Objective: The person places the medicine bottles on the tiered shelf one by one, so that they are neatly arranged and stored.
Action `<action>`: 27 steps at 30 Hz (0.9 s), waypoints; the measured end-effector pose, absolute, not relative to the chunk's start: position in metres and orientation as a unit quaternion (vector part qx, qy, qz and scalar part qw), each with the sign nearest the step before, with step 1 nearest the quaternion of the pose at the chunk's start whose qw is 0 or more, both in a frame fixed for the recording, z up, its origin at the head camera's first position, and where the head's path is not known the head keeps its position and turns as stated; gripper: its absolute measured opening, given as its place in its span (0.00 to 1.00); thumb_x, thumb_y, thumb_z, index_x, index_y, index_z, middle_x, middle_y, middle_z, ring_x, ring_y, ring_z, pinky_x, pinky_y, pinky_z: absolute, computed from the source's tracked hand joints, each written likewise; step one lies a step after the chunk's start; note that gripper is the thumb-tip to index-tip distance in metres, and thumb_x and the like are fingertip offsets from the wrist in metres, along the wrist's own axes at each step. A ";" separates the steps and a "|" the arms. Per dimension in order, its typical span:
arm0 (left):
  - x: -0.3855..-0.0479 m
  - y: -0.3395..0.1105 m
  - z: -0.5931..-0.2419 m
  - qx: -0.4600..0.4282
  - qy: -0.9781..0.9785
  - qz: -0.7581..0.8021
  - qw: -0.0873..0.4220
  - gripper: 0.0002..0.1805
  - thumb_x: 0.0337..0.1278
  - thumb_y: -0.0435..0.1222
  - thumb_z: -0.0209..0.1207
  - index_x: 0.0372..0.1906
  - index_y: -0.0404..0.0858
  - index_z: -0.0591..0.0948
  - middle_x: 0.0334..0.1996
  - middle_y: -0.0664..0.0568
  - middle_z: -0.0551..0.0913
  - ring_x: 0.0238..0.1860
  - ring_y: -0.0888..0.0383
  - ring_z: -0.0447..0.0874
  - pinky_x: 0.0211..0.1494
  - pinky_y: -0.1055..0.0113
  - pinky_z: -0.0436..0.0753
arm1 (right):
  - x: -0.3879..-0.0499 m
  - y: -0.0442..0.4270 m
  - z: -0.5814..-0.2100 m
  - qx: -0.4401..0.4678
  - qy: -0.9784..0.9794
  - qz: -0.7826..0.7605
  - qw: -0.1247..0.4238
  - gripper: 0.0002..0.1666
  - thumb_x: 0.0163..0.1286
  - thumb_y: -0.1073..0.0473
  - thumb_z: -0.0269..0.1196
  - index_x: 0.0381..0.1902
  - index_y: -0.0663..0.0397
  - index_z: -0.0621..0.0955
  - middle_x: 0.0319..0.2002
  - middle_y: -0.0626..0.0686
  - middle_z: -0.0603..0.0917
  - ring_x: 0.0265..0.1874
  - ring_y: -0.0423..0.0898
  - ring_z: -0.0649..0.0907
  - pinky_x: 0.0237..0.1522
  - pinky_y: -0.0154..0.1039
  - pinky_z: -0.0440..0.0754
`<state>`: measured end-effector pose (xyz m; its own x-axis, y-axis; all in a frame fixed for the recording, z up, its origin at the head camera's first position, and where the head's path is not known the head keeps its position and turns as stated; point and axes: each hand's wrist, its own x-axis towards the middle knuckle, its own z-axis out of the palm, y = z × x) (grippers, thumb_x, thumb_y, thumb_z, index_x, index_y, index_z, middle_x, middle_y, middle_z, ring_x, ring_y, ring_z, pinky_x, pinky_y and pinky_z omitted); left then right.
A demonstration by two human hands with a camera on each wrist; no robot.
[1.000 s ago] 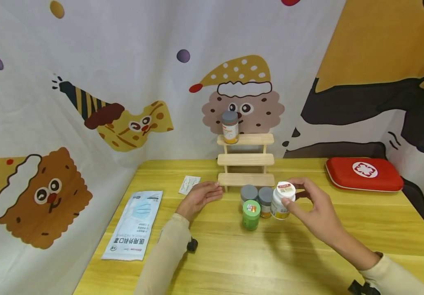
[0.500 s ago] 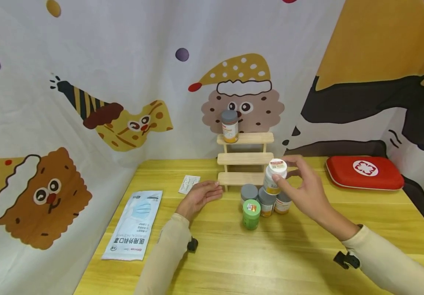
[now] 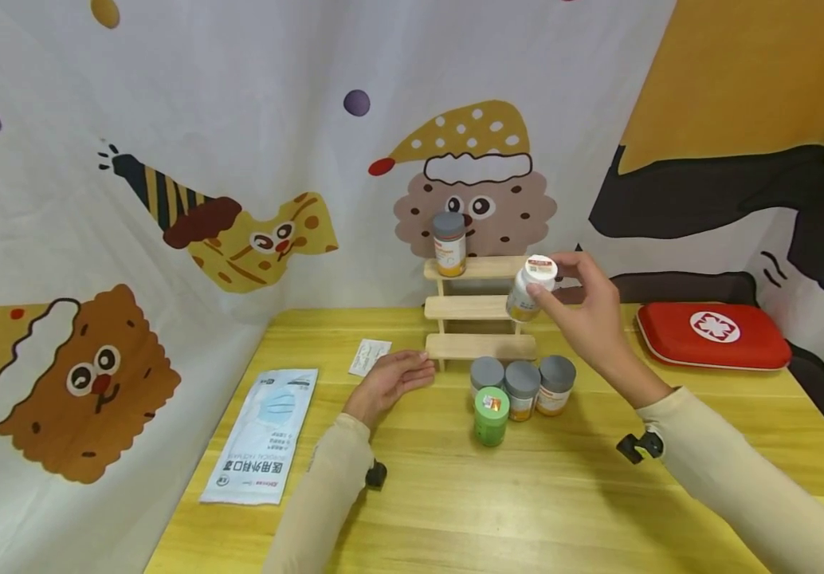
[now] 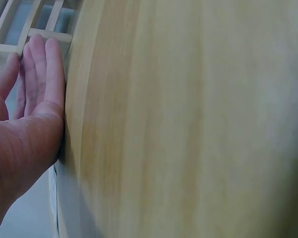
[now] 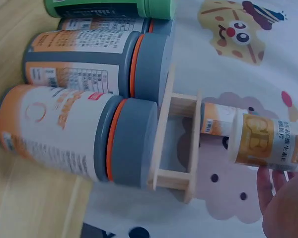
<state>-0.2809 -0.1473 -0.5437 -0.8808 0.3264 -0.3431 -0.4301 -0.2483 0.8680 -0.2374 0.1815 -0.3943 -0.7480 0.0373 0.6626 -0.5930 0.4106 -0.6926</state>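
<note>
Right hand (image 3: 587, 307) pinches bottle (image 3: 523, 301): smooth white cylinder, tilted, raised before the right end of rack (image 3: 480, 346), three-tiered, pale grained wood. Left hand (image 3: 394, 381): fingers extended, gripping nothing, beside the lowest tier; contact unclear. Three cylindrical grey-lidded jars (image 3: 522, 388) and green jar (image 3: 491, 418) crowd the rack's front. Top jar (image 3: 449, 249) occupies the upper tier's left. Rounded red case (image 3: 713, 335) lies far right; flat mask packet (image 3: 257, 434), left.

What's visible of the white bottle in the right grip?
The white bottle looks plastic, with a white cap on, a red-and-white sticker on top, and a gold-paneled label with Chinese print. It is tilted, top leaning right in the head view, held up in front of the wooden stand. Only the right grip visibly touches it, near the cap.
</note>
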 end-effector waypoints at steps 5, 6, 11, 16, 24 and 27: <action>-0.282 -0.146 -0.545 -0.040 0.566 0.788 0.238 0.05 0.78 0.32 0.59 0.49 0.35 0.83 0.42 0.48 0.92 0.46 0.56 0.93 0.61 0.57 0.93 | -0.259 0.173 -0.399 0.127 -0.760 0.565 0.297 0.26 0.70 0.65 0.72 0.63 0.62 0.78 0.53 0.39 0.81 0.53 0.33 0.83 0.46 0.18 0.85; -0.282 -0.146 -0.545 -0.040 0.566 0.788 0.239 0.05 0.78 0.32 0.59 0.49 0.35 0.83 0.42 0.48 0.92 0.45 0.56 0.93 0.61 0.57 0.93 | -0.263 0.172 -0.400 0.112 -0.757 0.572 0.294 0.26 0.71 0.65 0.72 0.64 0.62 0.77 0.53 0.38 0.80 0.53 0.33 0.82 0.46 0.18 0.84; -0.282 -0.145 -0.545 -0.044 0.562 0.789 0.243 0.05 0.78 0.32 0.59 0.48 0.36 0.83 0.42 0.49 0.92 0.45 0.56 0.93 0.61 0.58 0.93 | -0.282 0.168 -0.400 0.074 -0.749 0.593 0.285 0.27 0.73 0.61 0.71 0.65 0.61 0.76 0.56 0.41 0.79 0.55 0.35 0.81 0.46 0.22 0.83; -0.281 -0.147 -0.544 -0.046 0.561 0.790 0.244 0.07 0.78 0.32 0.59 0.52 0.34 0.82 0.43 0.47 0.91 0.47 0.56 0.93 0.62 0.58 0.92 | -0.301 0.163 -0.395 0.065 -0.740 0.605 0.286 0.25 0.71 0.56 0.74 0.61 0.55 0.79 0.55 0.42 0.81 0.54 0.38 0.81 0.52 0.30 0.86; -0.282 -0.149 -0.544 -0.049 0.566 0.787 0.241 0.09 0.78 0.32 0.59 0.54 0.33 0.82 0.45 0.46 0.91 0.48 0.55 0.93 0.63 0.58 0.92 | -0.319 0.149 -0.389 0.035 -0.760 0.595 0.260 0.27 0.72 0.54 0.73 0.63 0.56 0.77 0.59 0.53 0.81 0.59 0.49 0.80 0.68 0.57 0.80; -0.283 -0.149 -0.545 -0.056 0.558 0.792 0.242 0.07 0.77 0.32 0.60 0.52 0.34 0.83 0.44 0.46 0.92 0.47 0.55 0.93 0.62 0.58 0.92 | -0.324 0.143 -0.389 0.026 -0.755 0.603 0.256 0.26 0.72 0.56 0.73 0.62 0.56 0.77 0.59 0.55 0.81 0.57 0.50 0.80 0.69 0.56 0.79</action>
<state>-0.2827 -0.1488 -0.5447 -0.8767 0.3208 -0.3585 -0.4456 -0.2604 0.8565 -0.3236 0.1430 -0.3886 -0.8674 0.2702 0.4179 -0.3478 0.2714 -0.8974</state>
